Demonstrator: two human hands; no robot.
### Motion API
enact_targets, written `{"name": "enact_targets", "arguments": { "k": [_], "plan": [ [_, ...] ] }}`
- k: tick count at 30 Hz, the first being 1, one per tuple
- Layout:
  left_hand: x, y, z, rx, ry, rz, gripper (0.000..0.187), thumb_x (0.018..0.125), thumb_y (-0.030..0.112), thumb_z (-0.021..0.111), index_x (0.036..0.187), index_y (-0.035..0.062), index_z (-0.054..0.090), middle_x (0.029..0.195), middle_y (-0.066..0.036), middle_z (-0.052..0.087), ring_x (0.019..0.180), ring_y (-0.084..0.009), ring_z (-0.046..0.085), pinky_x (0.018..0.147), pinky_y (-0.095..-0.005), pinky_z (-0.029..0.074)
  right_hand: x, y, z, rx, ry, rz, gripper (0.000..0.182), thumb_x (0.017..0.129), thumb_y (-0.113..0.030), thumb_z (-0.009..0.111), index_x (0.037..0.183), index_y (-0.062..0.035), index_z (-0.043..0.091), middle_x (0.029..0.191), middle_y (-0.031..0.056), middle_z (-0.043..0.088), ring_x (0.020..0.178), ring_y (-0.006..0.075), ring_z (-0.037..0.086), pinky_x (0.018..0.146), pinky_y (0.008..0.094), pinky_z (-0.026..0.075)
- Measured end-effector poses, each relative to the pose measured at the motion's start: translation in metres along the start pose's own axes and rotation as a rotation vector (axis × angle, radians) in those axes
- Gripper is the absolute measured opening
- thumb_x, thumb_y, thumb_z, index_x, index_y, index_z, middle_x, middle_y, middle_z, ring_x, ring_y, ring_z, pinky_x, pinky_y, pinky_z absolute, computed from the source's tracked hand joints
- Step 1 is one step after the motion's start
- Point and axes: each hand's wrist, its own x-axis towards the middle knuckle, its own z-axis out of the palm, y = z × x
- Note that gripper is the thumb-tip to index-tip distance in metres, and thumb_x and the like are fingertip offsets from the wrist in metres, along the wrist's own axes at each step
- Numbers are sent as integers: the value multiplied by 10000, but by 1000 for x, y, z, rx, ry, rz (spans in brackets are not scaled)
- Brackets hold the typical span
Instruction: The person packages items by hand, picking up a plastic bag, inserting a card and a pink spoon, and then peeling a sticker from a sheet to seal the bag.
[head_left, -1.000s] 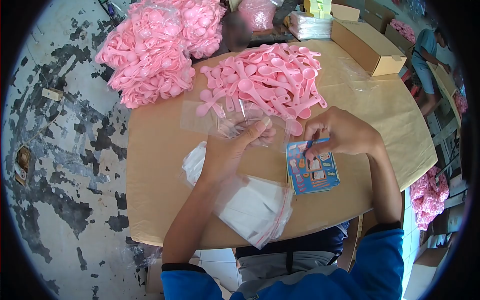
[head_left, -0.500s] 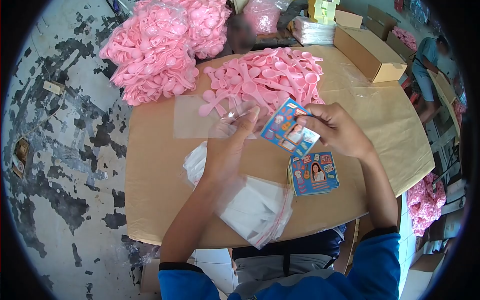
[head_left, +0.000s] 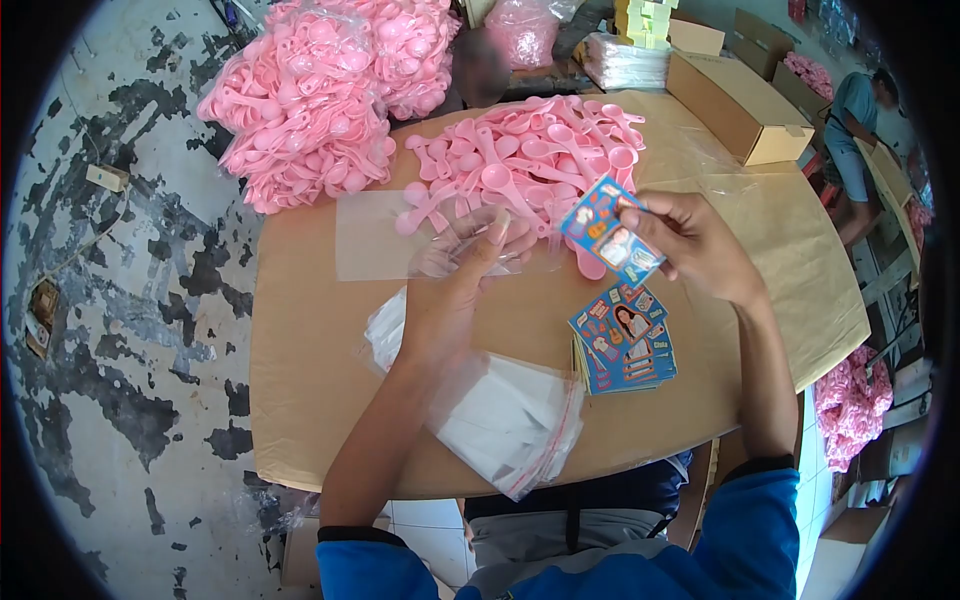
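My left hand (head_left: 462, 262) grips a clear plastic bag (head_left: 375, 235) that stretches out flat to its left. Between the thumb and fingers of my right hand (head_left: 690, 240) is a blue printed card (head_left: 608, 228), tilted and held just above the table. Below it lies a stack of similar cards (head_left: 625, 345), its top cards fanned askew. Under my left forearm rests a pile of clear plastic bags (head_left: 510, 420) with a reddish strip near one edge. Beyond both hands spreads a loose heap of pink plastic spoons (head_left: 530, 150).
Large bags of pink spoons (head_left: 310, 100) stand at the far left of the brown-covered table (head_left: 310, 400). A cardboard box (head_left: 740, 105) sits at the back right, near a stack of clear packets (head_left: 628, 60). Another person (head_left: 855, 140) works at far right.
My right hand has drawn the card slightly right and up, away from the bag. The top cards of the stack now sit turned. My left hand shifted a little left with the bag.
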Motion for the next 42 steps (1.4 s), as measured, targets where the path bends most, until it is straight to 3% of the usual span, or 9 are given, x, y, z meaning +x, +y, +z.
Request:
{"name": "enact_targets", "arguments": {
  "k": [2,5,17,24,28,31,34,35,42],
  "plan": [
    [-1,-3,0,-44,0,0,422,918,238,647,1202,-45,517,1131,-178,625,1083,-263,621,926,-352,513,2,1,12,114,85,6,274,982,-294,547,1002,-53,675,646,-30,553,455,24,438,414,191,365],
    [-2,-4,0,-19,-35,-12,434,953,199,587,1296,-28,450,1232,-126,562,1133,-246,588,991,-387,472,2,1,24,161,89,-2,277,981,-286,549,1015,-38,666,663,-28,565,465,25,446,426,190,385],
    [-7,-4,5,186,-115,-32,419,935,202,621,1280,-18,527,1108,-97,636,1031,-143,600,914,-294,478,2,9,39,-7,-42,-113,197,921,-156,630,1045,-7,660,838,11,656,693,44,574,629,236,486],
    [-13,-3,9,-8,-60,-155,243,910,195,662,1085,25,664,1027,-56,678,910,-85,622,807,-244,492,2,9,48,195,-14,-33,213,916,-139,640,1090,-22,673,804,0,670,664,33,581,611,208,491],
    [-18,-20,16,88,-124,62,379,871,109,700,1214,21,566,1115,-54,642,994,-106,608,851,-256,493,-2,7,62,315,27,-107,220,902,-158,667,1077,-25,683,766,0,665,636,34,575,590,206,489],
    [-16,-13,17,243,-322,226,532,932,162,617,1387,27,378,1307,-132,527,1156,-180,552,949,-345,484,-1,11,65,328,60,-96,233,912,-182,657,1085,-28,682,756,5,659,625,37,570,572,212,476],
    [-11,-4,15,-61,-255,124,536,1004,293,456,1437,27,285,1387,-167,458,1240,-244,505,1031,-400,426,-6,-10,59,212,16,66,223,917,-205,655,1054,-33,688,774,1,654,634,34,565,555,212,461],
    [-10,-1,12,-64,-268,103,530,1032,374,288,1430,23,302,1387,-182,462,1270,-278,478,1061,-438,386,-5,-9,62,262,25,59,220,913,-214,661,1039,-35,687,772,0,651,636,31,562,552,211,459],
    [-14,-2,13,-49,-330,93,492,1037,341,308,1413,24,334,1372,-202,480,1259,-274,489,1051,-423,395,-5,-12,72,565,67,98,192,893,-216,690,934,-31,661,743,-5,639,634,32,552,546,203,451]
  ]
}}
